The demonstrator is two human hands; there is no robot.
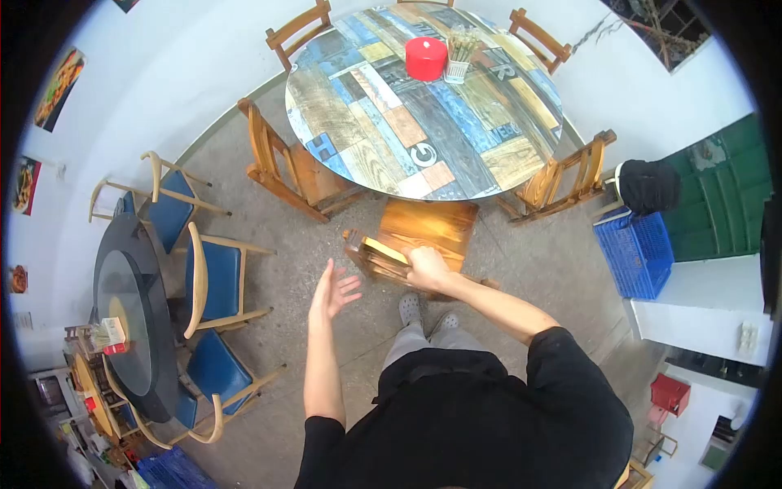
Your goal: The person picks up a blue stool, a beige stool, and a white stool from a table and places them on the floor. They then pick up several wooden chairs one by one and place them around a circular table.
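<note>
My right hand (428,267) is closed at the top of the backrest of a wooden chair (428,228), which stands in front of me with its seat toward the table. A bright yellow strip (384,249) runs along the backrest from my fingers to the left. To the left of that chair, my left hand (334,292) is raised in the air, fingers spread, with nothing in it. Beyond the chair is a round table (366,122) with a colourful plank-pattern top. On it stand a red cylinder (426,59) and a white holder of thin sticks (458,69).
More wooden chairs (297,167) surround the table. At left, blue-seated chairs (218,277) stand around a dark round table (159,326) with a glass top. A blue plastic crate (635,253) and a black bundle (649,186) are at right, near a green panel (725,179).
</note>
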